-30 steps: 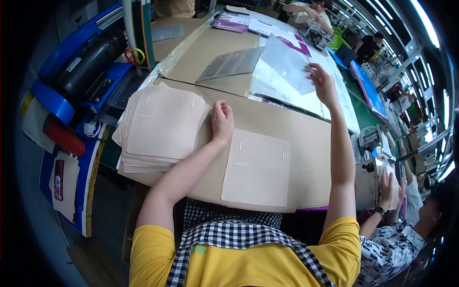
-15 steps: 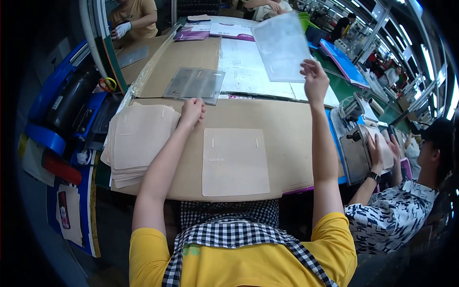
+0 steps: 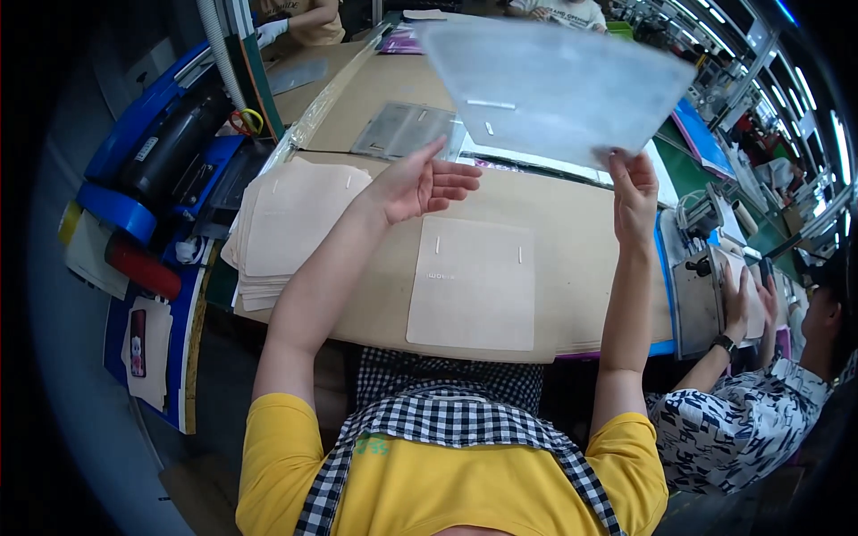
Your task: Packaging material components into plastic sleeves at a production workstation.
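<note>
My right hand (image 3: pixel 635 201) is closed on the lower right edge of a large translucent plastic sheet (image 3: pixel 559 85) with two short slots. The sheet is raised and tilted above the far part of the table. My left hand (image 3: pixel 422 186) is open and holds nothing, its fingers stretched to the right over the cardboard. Below and between my hands, a pale beige square piece (image 3: pixel 474 308) with two slits and small lettering lies flat. Beyond my left hand rests a grey translucent plate (image 3: pixel 400 131), partly hidden by my fingers.
A stack of beige pieces (image 3: pixel 299 223) stands at the left on the cardboard-covered table (image 3: pixel 572 286). At the right, a co-worker's hands (image 3: pixel 735 299) hold a beige piece by a metal device (image 3: pixel 695 295). Scissors with yellow and red handles (image 3: pixel 247 121) are at the far left.
The plastic sheet has swung nearer and turned, still in my right hand. My left hand has left the grey plate's edge, moved right and opened. The whole view has shifted slightly.
</note>
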